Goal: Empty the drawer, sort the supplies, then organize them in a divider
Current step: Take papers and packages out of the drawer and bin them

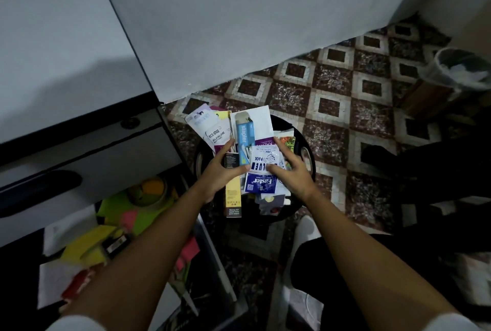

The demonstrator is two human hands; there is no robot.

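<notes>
Your left hand (220, 171) grips the yellow box (233, 197) and your right hand (289, 171) pinches the Faster packet (261, 179), both in a bundle over the black tray (309, 155). The drawer (210, 245) is only partly emptied: sticky notes (117, 205) and a tape roll (148, 189) remain, and nothing is sorted yet.

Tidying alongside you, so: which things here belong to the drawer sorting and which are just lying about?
Job: open drawer, sticky notes, tape roll, black tray, stapler box, battery pack, yellow box in left hand, blue-white pack in right hand.
Lying about: waste bin, white shoe.
</notes>
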